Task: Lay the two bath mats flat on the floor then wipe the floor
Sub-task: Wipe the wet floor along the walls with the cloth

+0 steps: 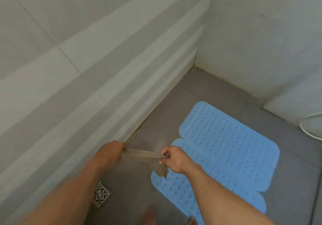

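Hidden or unclear: the whole view is motion-blurred; the left wall shows as smeared streaks, and both forearms run out of the picture at the near edge. A foot (pixel 149 216) at the near edge is only a soft shape.
Cut off: the nearer blue bath mat (pixel 181 195) is crossed by the right forearm and runs off the near edge. A white curved object (pixel 311 128) at the far right edge is cut off and cannot be identified.
Left hand (pixel 113 150): grip clenched around one end of a thin, see-through brownish sheet (pixel 144 154); the fingers are hidden behind the hand, close to the foot of the left wall.
Right hand (pixel 172 160): grip clenched on the other end of the same sheet, fingers pinched around its gathered edge.
Sheet: pulled taut between the two hands, above the floor; a loose corner hangs below the right hand, over the edge of the nearer mat. What the sheet is cannot be told.
Far blue bath mat (pixel 228 148): lies flat on the grey tiled floor (pixel 209 88), right of the hands, dotted with small holes, apart from both walls.
Two mats: they meet or overlap just right of the right hand; which lies on top cannot be told.
Floor drain (pixel 102 196): square metal grate, near left, partly hidden by the left forearm.
Corner: the two pale tiled walls meet at the far middle.
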`<state>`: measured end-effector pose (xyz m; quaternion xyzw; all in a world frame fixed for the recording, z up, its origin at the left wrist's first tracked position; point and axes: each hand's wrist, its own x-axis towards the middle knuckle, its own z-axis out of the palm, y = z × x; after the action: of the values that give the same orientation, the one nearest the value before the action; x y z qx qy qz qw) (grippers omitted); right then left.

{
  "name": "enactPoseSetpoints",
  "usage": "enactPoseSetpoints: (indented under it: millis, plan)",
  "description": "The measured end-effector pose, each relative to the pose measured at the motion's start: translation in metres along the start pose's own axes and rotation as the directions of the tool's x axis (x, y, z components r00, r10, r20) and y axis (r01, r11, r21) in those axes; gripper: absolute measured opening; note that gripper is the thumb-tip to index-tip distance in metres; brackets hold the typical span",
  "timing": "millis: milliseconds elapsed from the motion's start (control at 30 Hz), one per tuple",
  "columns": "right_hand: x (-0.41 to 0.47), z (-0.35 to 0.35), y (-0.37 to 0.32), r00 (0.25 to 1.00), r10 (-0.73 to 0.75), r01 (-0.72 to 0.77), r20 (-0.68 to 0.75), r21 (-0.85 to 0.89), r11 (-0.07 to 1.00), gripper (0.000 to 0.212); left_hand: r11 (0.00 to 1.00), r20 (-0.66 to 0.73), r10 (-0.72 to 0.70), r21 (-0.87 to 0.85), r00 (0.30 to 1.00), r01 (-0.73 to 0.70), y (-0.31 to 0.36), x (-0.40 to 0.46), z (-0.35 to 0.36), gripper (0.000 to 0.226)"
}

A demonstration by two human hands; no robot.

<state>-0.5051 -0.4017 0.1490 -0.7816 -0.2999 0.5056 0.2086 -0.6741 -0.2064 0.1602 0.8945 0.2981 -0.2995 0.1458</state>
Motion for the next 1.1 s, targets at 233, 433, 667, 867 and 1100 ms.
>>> enactPoseSetpoints:
  millis: [233, 433, 667, 867, 1100]
  plan:
    - [0.147, 0.126, 0.121, 0.994, 0.000, -0.005, 0.105, 0.041, 0.999, 0.008, 0.973, 0.122, -0.085, 0.224, 0.989, 0.056, -0.036, 0.131, 0.150, 0.038]
    - [0.284, 0.192, 0.212, 0.997, -0.013, 0.013, 0.070, -0.003, 1.000, 0.008, 0.898, 0.115, 0.012, 0.436, 0.993, -0.061, -0.059, 0.263, 0.259, 0.028]
    - [0.377, 0.207, 0.291, 0.814, -0.372, 0.109, -0.445, -0.513, 0.851, 0.045, 0.941, -0.471, 0.088, 0.328, 0.878, 0.082, -0.044, 0.386, 0.330, 0.039]
    - [0.397, 0.256, 0.287, 0.675, -0.574, 0.316, -0.463, -0.522, 0.792, 0.038, 0.962, -0.391, 0.193, 0.255, 0.900, -0.096, -0.051, 0.377, 0.388, 0.044]
    - [0.414, 0.302, 0.276, 0.761, -0.341, 0.132, -0.552, -0.383, 0.914, 0.064, 0.981, -0.398, 0.188, 0.031, 0.898, -0.191, -0.076, 0.379, 0.417, 0.072]
